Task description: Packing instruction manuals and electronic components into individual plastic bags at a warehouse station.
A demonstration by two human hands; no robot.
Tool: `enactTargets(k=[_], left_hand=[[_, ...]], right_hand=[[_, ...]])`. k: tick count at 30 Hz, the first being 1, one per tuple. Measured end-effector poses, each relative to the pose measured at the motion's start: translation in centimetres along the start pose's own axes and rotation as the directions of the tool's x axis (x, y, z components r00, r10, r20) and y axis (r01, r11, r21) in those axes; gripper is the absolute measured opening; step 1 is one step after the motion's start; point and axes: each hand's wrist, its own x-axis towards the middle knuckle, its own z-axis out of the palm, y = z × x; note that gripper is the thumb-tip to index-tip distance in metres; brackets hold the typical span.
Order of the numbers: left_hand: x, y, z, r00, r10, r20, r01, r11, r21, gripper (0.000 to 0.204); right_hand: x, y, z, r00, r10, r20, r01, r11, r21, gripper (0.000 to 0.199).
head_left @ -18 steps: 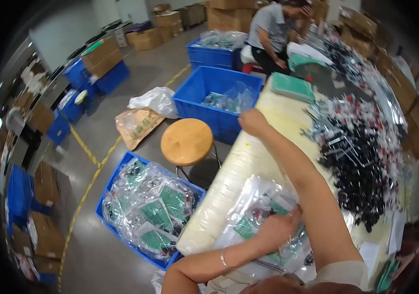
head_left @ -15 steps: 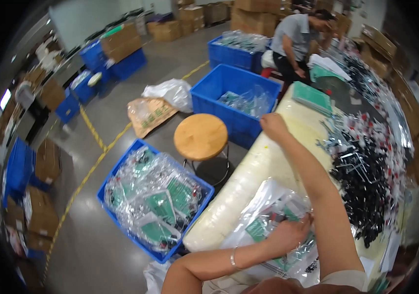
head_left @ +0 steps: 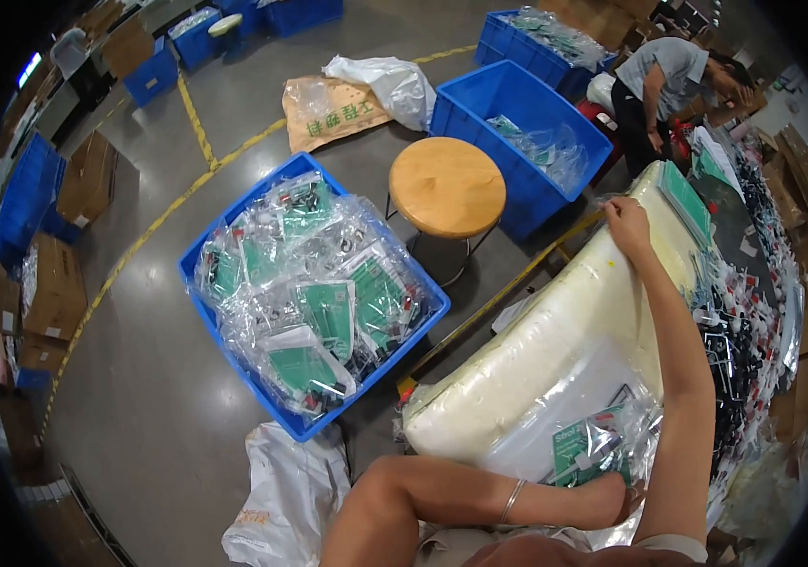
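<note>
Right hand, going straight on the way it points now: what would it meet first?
The right hand would probably meet the blue bin behind the wooden stool; depth is unclear in this one view, so it might pass above the bin's rim instead.

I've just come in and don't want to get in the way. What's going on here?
A person is handling bagged items at a pale worktop. Their left hand is at a clear bag holding a green printed sheet and small parts. Their right hand reaches along the worktop's left edge; whether it grips anything is unclear. Beside the worktop, a blue bin is piled with filled bags. Loose parts lie heaped on the right. Farther off, another person is bent forward.
</note>
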Motion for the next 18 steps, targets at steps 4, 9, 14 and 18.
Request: enactTargets(k=[4,9,14,18], left_hand=[[-0.1,0.7,2.0,0.998,-0.019,0.063,0.045,0.891,-0.451,0.037],[0.4,1.5,4.5,0.99,0.133,-0.036,-0.137,0.961,-0.241,0.033],[1.3,1.4,4.2,0.988,0.129,0.08,-0.107,0.965,-0.24,0.031],[1.7,0.7,2.5,0.97,0.183,0.158,-0.141,0.959,-0.245,0.03]], right_hand=[[0.1,1.3,0.4,0.999,0.032,0.027,-0.032,0.999,-0.016,0.023],[0.0,1.3,0.8,0.998,0.046,0.031,-0.047,0.999,0.019,0.023],[-0.3,0.6,0.9,0.999,-0.04,-0.02,0.036,0.987,-0.154,0.022],[-0.6,0.1,0.7,0.996,0.002,-0.085,-0.018,0.982,-0.19,0.022]])
